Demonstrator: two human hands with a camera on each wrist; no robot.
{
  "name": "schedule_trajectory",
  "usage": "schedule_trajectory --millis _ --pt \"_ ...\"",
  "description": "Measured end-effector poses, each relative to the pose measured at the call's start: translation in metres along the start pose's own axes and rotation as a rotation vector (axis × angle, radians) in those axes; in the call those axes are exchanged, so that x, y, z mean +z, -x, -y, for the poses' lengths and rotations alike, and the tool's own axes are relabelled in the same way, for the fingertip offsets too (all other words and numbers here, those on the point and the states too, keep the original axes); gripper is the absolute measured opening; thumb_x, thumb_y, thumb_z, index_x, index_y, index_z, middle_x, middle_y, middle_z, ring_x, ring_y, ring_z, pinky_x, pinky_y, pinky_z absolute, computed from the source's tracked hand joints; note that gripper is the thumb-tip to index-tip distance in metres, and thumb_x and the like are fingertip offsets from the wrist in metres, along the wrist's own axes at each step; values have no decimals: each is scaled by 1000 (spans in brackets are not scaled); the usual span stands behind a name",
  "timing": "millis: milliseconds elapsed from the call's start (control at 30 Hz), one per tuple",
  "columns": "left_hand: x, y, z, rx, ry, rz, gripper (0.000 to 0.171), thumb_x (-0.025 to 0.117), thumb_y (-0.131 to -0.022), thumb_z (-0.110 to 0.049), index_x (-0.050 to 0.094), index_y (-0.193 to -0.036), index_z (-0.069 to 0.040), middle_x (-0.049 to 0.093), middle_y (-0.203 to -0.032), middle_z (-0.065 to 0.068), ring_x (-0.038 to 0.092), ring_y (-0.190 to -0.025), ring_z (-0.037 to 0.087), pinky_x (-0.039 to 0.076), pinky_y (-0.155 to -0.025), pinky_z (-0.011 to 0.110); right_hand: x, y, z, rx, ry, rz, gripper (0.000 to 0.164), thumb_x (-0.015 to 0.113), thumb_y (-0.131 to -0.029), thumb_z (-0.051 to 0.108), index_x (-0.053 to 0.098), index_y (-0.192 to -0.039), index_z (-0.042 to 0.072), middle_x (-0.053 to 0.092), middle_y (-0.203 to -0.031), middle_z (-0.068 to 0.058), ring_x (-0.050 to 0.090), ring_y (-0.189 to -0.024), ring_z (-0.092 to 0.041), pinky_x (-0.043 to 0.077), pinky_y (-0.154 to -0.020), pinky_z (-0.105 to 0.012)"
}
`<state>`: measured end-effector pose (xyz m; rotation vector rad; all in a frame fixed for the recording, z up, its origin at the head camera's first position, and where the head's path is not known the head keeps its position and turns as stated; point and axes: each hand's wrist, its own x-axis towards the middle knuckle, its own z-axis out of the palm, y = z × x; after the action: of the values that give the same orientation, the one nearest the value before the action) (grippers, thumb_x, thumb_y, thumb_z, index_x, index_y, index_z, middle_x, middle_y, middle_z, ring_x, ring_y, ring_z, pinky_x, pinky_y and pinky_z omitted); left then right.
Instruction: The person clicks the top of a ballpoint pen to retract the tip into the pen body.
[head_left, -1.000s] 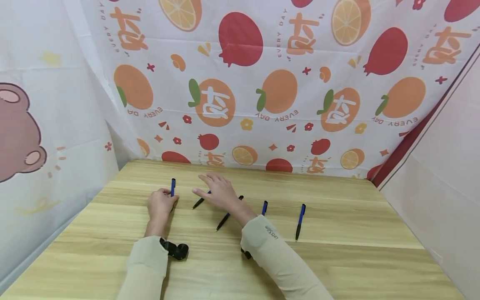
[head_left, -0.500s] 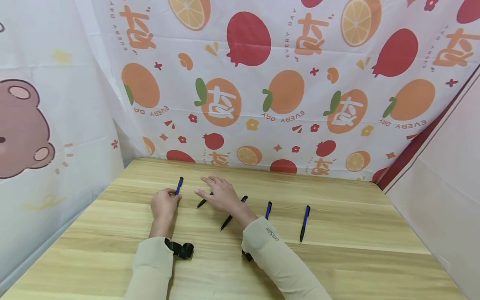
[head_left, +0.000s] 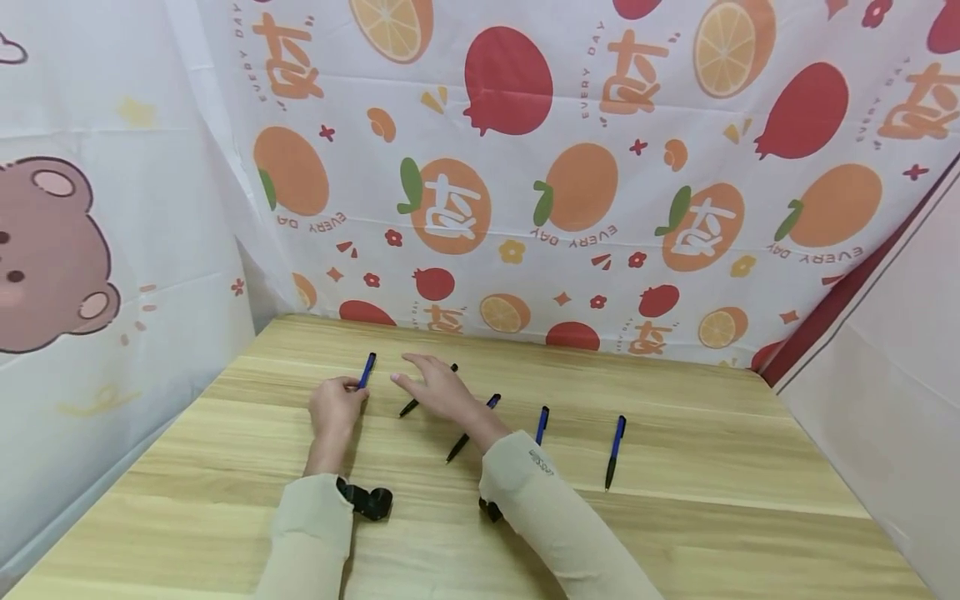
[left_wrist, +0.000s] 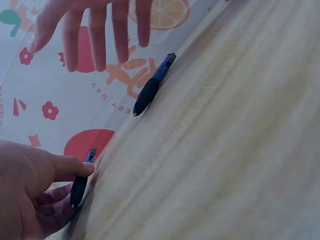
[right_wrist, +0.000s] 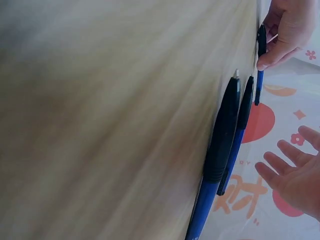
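Note:
My left hand (head_left: 335, 408) pinches a blue and black ballpoint pen (head_left: 367, 371) between thumb and fingers, low at the table's left side. In the left wrist view the thumb lies along the held pen (left_wrist: 78, 190), its black grip and tip pointing down toward the palm. My right hand (head_left: 442, 392) is raised over a second ballpoint pen (head_left: 408, 407), its fingers extended and spread. The left wrist view shows a gap between the right hand (left_wrist: 95, 20) and that pen (left_wrist: 150, 90). Part of the second pen is hidden behind the hand in the head view.
Three more matching pens lie to the right: a slanted pen (head_left: 457, 447) partly under the right forearm, another pen (head_left: 542, 425) partly behind the sleeve, and a fully visible pen (head_left: 615, 452). A fruit-print curtain (head_left: 510, 192) hangs behind the wooden table (head_left: 712, 533).
The head view has shifted, so everything appears farther right. The held pen's upper end has turned rightward. My right hand sits slightly farther left over the second pen, whose far end now shows.

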<state>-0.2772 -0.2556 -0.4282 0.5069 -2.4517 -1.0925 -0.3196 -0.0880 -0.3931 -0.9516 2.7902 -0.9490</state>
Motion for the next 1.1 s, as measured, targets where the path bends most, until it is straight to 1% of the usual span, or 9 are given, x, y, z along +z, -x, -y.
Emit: schedule_trajectory --millis 67,167,267,400,500,600,867,967,1100 --pt "-1 1 -5 2 -5 7 20 68 -80 -5 67 -96 7 66 -86 20 60 -76 33 43 -65 40 -1 -3 1 -6 -23 -2 56 42 -93 52 39 -140 22 39 -140 2 33 -128 -18 32 -101 -42" --pt "-2 3 -14 36 -34 -10 20 68 -80 -7 68 -96 6 66 -84 20 60 -74 33 42 -63 40 -2 -7 1 -18 -67 -9 52 46 -94 45 42 -138 17 43 -137 -1 41 -123 -21 38 -96 -38" --pt "-3 4 -24 80 -69 -42 20 68 -79 -8 69 -95 5 66 -80 19 60 -70 33 42 -60 40 -4 -13 2 18 -174 -27 47 51 -94 37 47 -134 13 50 -130 -7 51 -113 -24 46 -86 -33" --pt "-3 7 -36 113 -92 -69 19 68 -79 -8 69 -92 5 66 -76 18 60 -67 32 43 -57 40 -7 -24 6 186 -525 -35 39 56 -93 25 52 -127 6 56 -119 -13 57 -105 -29 49 -81 -32" --pt "-3 10 -44 128 -96 -62 18 68 -78 -7 69 -91 6 66 -74 17 60 -65 32 43 -57 40 -11 -30 7 321 -820 -55 36 55 -93 15 51 -126 0 57 -116 -16 57 -104 -33 49 -83 -33" --pt "-3 11 -51 141 -105 -43 19 69 -78 -8 69 -92 5 66 -74 16 60 -66 32 44 -60 41 -14 -33 6 394 -996 -78 35 53 -93 7 48 -126 -5 56 -117 -19 55 -105 -36 48 -85 -34" --pt "-1 17 -69 168 -106 22 21 71 -79 -9 69 -95 4 66 -75 15 61 -66 29 47 -61 41 -15 -34 -2 447 -1170 -66 41 47 -96 3 38 -134 -8 46 -127 -29 52 -109 -37 44 -90 -37" --pt "1 19 -73 185 -83 36 20 72 -78 -9 70 -93 4 66 -72 13 61 -63 27 47 -59 40 -16 -34 -5 493 -1228 -82 42 49 -95 4 39 -134 -8 49 -123 -28 54 -108 -36 46 -88 -36" --pt "1 21 -76 214 -72 27 18 73 -76 -10 72 -89 2 65 -69 11 61 -64 27 45 -58 40 -16 -35 -6 548 -1279 -112 40 53 -93 6 44 -130 -8 56 -115 -25 58 -102 -33 50 -81 -32"
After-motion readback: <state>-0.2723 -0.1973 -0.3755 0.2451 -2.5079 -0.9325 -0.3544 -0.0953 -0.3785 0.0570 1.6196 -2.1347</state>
